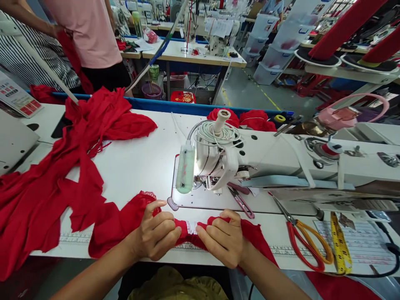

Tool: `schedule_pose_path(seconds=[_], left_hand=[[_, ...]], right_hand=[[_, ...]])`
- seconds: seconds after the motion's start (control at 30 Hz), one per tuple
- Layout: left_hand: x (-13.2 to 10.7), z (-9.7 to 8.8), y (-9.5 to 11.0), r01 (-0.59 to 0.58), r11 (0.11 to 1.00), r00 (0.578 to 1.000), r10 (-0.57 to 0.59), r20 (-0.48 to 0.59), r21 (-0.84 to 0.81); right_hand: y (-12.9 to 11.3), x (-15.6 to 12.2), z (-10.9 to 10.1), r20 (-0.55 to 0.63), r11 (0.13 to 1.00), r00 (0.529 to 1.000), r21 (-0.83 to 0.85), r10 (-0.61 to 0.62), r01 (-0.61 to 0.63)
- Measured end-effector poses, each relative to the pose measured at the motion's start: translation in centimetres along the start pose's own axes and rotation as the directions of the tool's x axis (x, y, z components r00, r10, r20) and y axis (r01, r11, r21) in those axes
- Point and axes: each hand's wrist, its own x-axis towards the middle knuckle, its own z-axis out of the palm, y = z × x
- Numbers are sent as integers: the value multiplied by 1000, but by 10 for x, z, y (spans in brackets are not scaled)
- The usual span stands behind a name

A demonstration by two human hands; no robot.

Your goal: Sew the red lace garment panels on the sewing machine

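My left hand [159,230] is closed on a piece of red fabric [121,223] near the table's front edge. On the same piece, my right hand [222,239] is closed too, just to the right. Between my hands a short stretch shows a white patch [191,227], perhaps a label or trim. Lace edging [149,194] shows above my left hand. Just beyond my hands stands a white sewing machine [265,156], its head and needle area over the metal plate [200,199]. Pink thread snips [242,203] lie right of the needle area.
Heaped red fabric [84,125] covers the table's left side. Scissors with red and orange handles [308,246], a yellow tape measure [340,246] and a written sheet [368,241] lie at right. A person in a pink shirt [84,33] stands across the table.
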Motion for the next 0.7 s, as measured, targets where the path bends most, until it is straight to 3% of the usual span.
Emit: schedule_pose_path(seconds=[0.2,0.3,0.37,0.43,0.5,0.57,0.63,0.7], left_hand=[[0,3,-5,19,997,1000,-20,-14,-70],[-4,6,-7,6,988,999,1,45,-155],[-5,8,-7,28,982,997,-14,78,-188],[-1,9,-8,157,961,983,-131,125,-226],[7,8,-11,405,862,907,-336,254,-306],[17,7,-17,642,679,751,-466,467,-355],[27,5,-23,761,536,631,-478,611,-366],[32,4,-29,801,474,581,-467,667,-366]], right_hand=[[0,2,0,-24,999,999,-33,-35,35],[-1,-2,1,-4,1000,1000,-15,-22,22],[-3,-4,3,19,999,999,13,44,-44],[-3,-5,6,48,982,984,67,172,-175],[-1,-3,11,109,922,936,167,335,-349],[3,-1,15,204,828,866,260,456,-497],[7,1,18,262,753,809,296,527,-587],[10,2,19,281,714,778,310,563,-628]])
